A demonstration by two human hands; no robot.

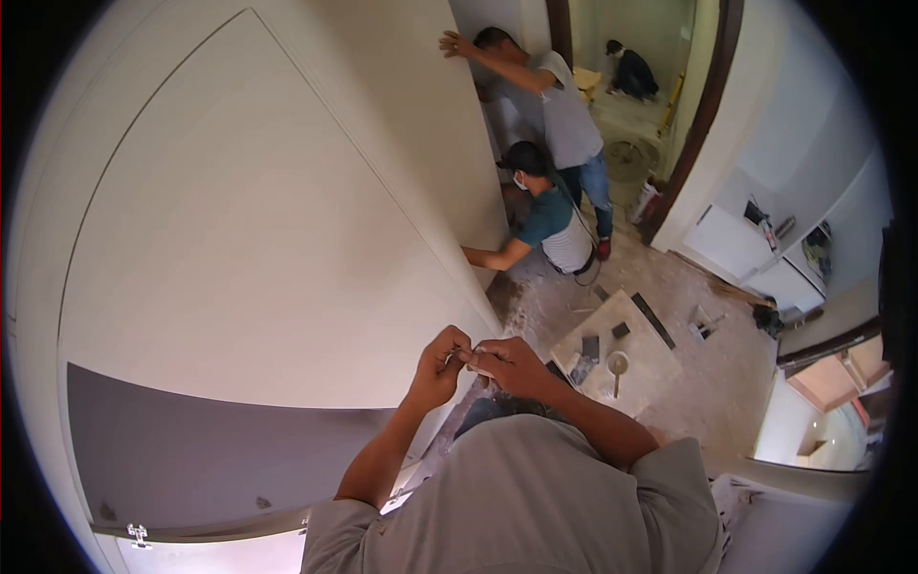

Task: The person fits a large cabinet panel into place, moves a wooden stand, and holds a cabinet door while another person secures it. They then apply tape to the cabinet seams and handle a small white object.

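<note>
My left hand (441, 367) and my right hand (509, 366) meet in front of my chest, fingertips pinched together. Something small sits between them, too small to name. Just beyond and to the left of my hands rises a large cream panel (239, 220) of a cabinet. Below that panel, at the lower left, an open compartment with a grey inside (220, 450) shows, with a metal hinge (140, 537) at its bottom edge.
A standing person (569, 120) and a crouching person (555, 215) touch the panel's far edge. Another person (633, 75) crouches in the far room. On the dusty floor lies a board (612, 335) with a round container (618, 364) and dark blocks. White cabinets (755, 239) stand at right.
</note>
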